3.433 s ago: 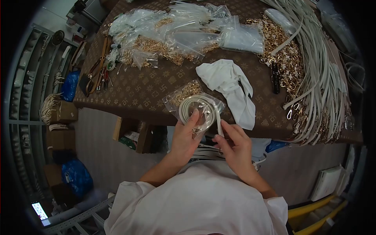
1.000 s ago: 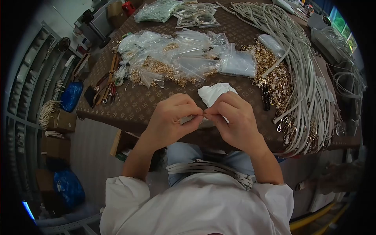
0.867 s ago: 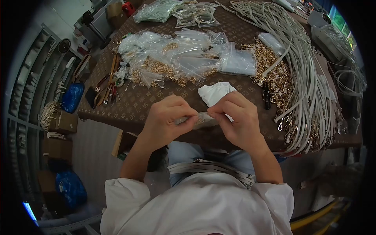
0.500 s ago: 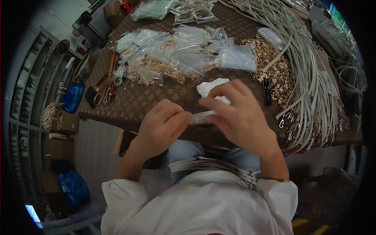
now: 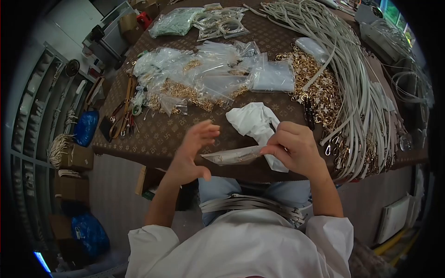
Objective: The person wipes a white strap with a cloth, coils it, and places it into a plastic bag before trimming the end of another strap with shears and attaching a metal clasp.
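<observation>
My right hand (image 5: 296, 147) pinches one end of a small clear plastic bag (image 5: 232, 155) with some pale pieces inside. The bag stretches leftward over the front edge of the table. My left hand (image 5: 194, 150) is open, thumb and fingers spread, just beyond the bag's other end. A crumpled white cloth (image 5: 250, 120) lies on the table behind the bag, and its lower part hangs down beside my right hand. Several grey straps (image 5: 252, 200) lie across my lap.
Clear plastic bags (image 5: 222, 69) and gold metal fittings (image 5: 190, 92) are heaped across the patterned brown tablecloth (image 5: 162, 134). Long grey straps (image 5: 347, 83) with clasps run down the right side. Pliers and tools (image 5: 123, 111) lie left. Shelving (image 5: 37, 116) stands farther left.
My left hand has let go of the bag and opened, moving slightly aside. The bag now shows at full length from my right hand. More of the white cloth is visible.
</observation>
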### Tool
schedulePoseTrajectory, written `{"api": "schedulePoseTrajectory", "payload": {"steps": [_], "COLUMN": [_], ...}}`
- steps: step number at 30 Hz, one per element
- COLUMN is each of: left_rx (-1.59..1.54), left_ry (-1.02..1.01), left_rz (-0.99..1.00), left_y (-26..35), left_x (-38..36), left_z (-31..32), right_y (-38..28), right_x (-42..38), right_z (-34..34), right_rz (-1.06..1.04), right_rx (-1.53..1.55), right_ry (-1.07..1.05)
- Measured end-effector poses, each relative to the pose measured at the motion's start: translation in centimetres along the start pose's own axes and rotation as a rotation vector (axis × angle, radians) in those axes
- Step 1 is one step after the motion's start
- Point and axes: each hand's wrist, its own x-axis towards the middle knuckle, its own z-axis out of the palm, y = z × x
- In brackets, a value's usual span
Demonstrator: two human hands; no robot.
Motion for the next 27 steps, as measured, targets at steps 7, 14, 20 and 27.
{"api": "schedulePoseTrajectory", "payload": {"steps": [7, 14, 20, 27], "left_rx": [0.313, 0.273, -0.351, 0.080], "left_ry": [-0.689, -0.272, 0.392, -0.441], "left_rz": [-0.522, -0.404, -0.033, -0.255], "left_y": [-1.8, 1.7, 4.0, 0.4], "left_x": [0.6, 13.8, 19.4, 5.7], "left_z": [-0.4, -1.7, -5.2, 0.1], "right_y": [-1.6, -1.6, -0.5, -1.0], "right_x": [-4.2, -12.3, -23.1, -23.2], "right_z": [-2.2, -1.4, 4.0, 3.5], "right_rz": [0.349, 0.707, 0.693, 0.678], "right_rx": [0.024, 0.249, -0.248, -0.140], "right_ry": [0.155, -0.310, -0.961, -0.920]}}
